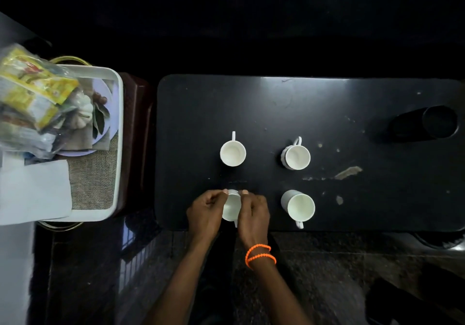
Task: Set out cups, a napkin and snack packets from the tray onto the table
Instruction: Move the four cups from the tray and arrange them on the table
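Dark table, four white cups squared off
Left hand and right hand both clasped the near-left cup, seemingly aligning it; snack packets and napkin remained on the tray alongside

Dark speckled stone floor lying beneath, black scuffed table catching overhead light along its far edge, surroundings receding into darkness.
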`<state>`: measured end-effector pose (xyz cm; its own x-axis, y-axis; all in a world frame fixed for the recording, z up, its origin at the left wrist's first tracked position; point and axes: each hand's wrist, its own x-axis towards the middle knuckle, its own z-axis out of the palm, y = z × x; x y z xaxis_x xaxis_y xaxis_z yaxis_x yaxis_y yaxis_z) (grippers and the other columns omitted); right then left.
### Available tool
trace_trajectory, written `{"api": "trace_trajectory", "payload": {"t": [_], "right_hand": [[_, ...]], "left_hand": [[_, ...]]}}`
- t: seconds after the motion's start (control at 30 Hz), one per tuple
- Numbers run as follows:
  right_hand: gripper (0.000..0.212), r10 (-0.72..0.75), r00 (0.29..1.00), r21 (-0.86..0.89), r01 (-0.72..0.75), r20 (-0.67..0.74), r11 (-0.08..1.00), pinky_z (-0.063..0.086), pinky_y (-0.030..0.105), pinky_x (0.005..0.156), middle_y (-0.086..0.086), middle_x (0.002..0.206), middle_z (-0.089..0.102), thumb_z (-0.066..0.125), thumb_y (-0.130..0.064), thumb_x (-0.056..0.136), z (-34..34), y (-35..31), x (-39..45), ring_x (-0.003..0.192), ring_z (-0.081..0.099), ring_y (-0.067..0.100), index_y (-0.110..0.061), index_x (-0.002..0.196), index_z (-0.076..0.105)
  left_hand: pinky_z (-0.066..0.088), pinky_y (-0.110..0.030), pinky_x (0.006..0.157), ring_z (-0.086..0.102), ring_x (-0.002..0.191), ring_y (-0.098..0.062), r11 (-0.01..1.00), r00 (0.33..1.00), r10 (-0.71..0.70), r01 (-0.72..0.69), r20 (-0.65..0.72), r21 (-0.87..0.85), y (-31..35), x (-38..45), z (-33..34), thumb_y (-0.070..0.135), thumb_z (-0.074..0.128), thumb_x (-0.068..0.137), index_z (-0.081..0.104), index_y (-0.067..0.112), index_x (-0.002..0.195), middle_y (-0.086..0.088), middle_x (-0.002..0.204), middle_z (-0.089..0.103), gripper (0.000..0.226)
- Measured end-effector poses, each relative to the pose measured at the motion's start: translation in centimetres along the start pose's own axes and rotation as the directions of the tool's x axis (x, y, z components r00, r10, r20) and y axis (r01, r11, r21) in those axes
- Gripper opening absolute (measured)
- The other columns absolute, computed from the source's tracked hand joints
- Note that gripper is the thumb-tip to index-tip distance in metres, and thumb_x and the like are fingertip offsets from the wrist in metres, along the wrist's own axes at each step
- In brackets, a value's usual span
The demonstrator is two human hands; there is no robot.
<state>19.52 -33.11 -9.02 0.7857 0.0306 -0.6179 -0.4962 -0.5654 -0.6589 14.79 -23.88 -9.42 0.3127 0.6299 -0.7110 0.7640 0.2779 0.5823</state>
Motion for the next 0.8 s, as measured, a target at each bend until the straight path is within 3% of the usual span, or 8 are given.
{"api": "trace_trajectory", "payload": {"t": [0.2, 0.3, 0.37, 0.43, 0.5, 0.6, 0.67, 0.8], "right_hand": [[0.029, -0.013, 1.000, -0.011, 0.013, -0.005, 1.000, 0.036, -0.001, 0.077, 0.004, 0.097, 0.061, 0.051, -0.024, 0.105, 0.1, 0.0, -0.1, 0.089, 0.055, -0.018, -0.011, 0.099, 0.076], [0.024, -0.093, 0.994, -0.020, 0.092, -0.051, 0.996, 0.044, 0.017, 0.086, 0.007, 0.098, 0.064, 0.054, -0.020, 0.104, -0.7, -0.7, 0.3, 0.087, 0.056, -0.007, -0.011, 0.097, 0.075], [0.016, -0.238, 0.955, -0.059, 0.231, -0.179, 0.971, 0.045, 0.029, 0.088, 0.002, 0.096, 0.065, 0.058, -0.018, 0.101, -2.0, -1.6, 1.1, 0.091, 0.058, 0.009, -0.012, 0.099, 0.073], [0.015, -0.338, 0.891, -0.132, 0.312, -0.304, 0.941, 0.043, 0.027, 0.089, 0.002, 0.098, 0.062, 0.065, -0.019, 0.096, -3.9, -2.7, 2.6, 0.098, 0.059, 0.022, -0.011, 0.106, 0.072], [0.036, -0.372, 0.848, -0.259, 0.289, -0.378, 0.922, 0.043, 0.030, 0.091, 0.011, 0.106, 0.059, 0.075, -0.023, 0.087, -5.7, -3.5, 4.8, 0.102, 0.055, 0.027, -0.010, 0.120, 0.068], [0.066, -0.390, 0.846, -0.514, 0.168, -0.363, 0.841, 0.045, 0.045, 0.093, 0.017, 0.117, 0.055, 0.081, -0.041, 0.075, -7.3, -4.1, 8.1, 0.107, 0.052, 0.037, -0.011, 0.130, 0.059], [0.078, -0.358, 0.881, -0.549, 0.142, -0.310, 0.824, 0.044, 0.048, 0.096, 0.021, 0.125, 0.053, 0.084, -0.044, 0.071, -7.4, -4.1, 9.6, 0.112, 0.051, 0.041, -0.009, 0.133, 0.055], [0.059, -0.374, 0.882, -0.462, 0.215, -0.285, 0.860, 0.045, 0.043, 0.089, 0.024, 0.118, 0.055, 0.082, -0.028, 0.075, -7.1, -3.2, 11.4, 0.106, 0.053, 0.046, -0.002, 0.122, 0.059]], "left_hand": [[0.055, -0.018, 0.071, 0.074, 0.080, -0.004, 1.000, 1.000, -0.009, 0.008, 0.023, 0.008, -0.2, 0.4, -0.2, 0.032, 0.076, 0.090, 0.079, 0.030, 0.086, 0.014, 0.082, 0.079, 0.005], [0.052, -0.011, 0.067, 0.074, 0.082, -0.002, 1.000, 1.000, -0.004, 0.005, -0.015, 0.026, -0.1, 0.8, -0.2, 0.039, 0.077, 0.088, 0.077, 0.032, 0.085, 0.017, 0.080, 0.078, 0.008], [0.055, -0.019, 0.078, 0.073, 0.089, -0.006, 0.999, 0.997, 0.034, -0.031, -0.065, 0.041, 0.3, 1.6, -0.1, 0.045, 0.078, 0.086, 0.077, 0.025, 0.100, 0.009, 0.092, 0.078, 0.024], [0.054, -0.024, 0.087, 0.070, 0.099, -0.011, 0.995, 0.993, 0.096, -0.092, -0.075, 0.047, 1.1, 2.9, -0.2, 0.049, 0.082, 0.081, 0.071, 0.019, 0.120, 0.002, 0.111, 0.074, 0.050], [0.053, -0.026, 0.092, 0.066, 0.105, -0.010, 0.981, 0.982, 0.182, -0.178, -0.042, 0.083, 2.4, 4.4, -0.2, 0.052, 0.088, 0.071, 0.064, 0.022, 0.133, 0.004, 0.123, 0.065, 0.073], [0.052, -0.026, 0.095, 0.062, 0.111, -0.008, 0.936, 0.952, 0.303, -0.307, 0.052, 0.170, 4.1, 5.9, 0.1, 0.053, 0.094, 0.056, 0.058, 0.030, 0.139, 0.007, 0.129, 0.057, 0.093], [0.055, -0.033, 0.098, 0.063, 0.112, -0.011, 0.897, 0.923, 0.370, -0.385, 0.108, 0.215, 4.9, 6.3, 0.5, 0.046, 0.097, 0.053, 0.058, 0.035, 0.136, 0.007, 0.126, 0.058, 0.092], [0.055, -0.040, 0.098, 0.065, 0.110, -0.017, 0.853, 0.893, 0.441, -0.450, 0.095, 0.264, 5.6, 6.6, 1.1, 0.034, 0.098, 0.056, 0.064, 0.034, 0.129, 0.005, 0.120, 0.062, 0.080]]}}
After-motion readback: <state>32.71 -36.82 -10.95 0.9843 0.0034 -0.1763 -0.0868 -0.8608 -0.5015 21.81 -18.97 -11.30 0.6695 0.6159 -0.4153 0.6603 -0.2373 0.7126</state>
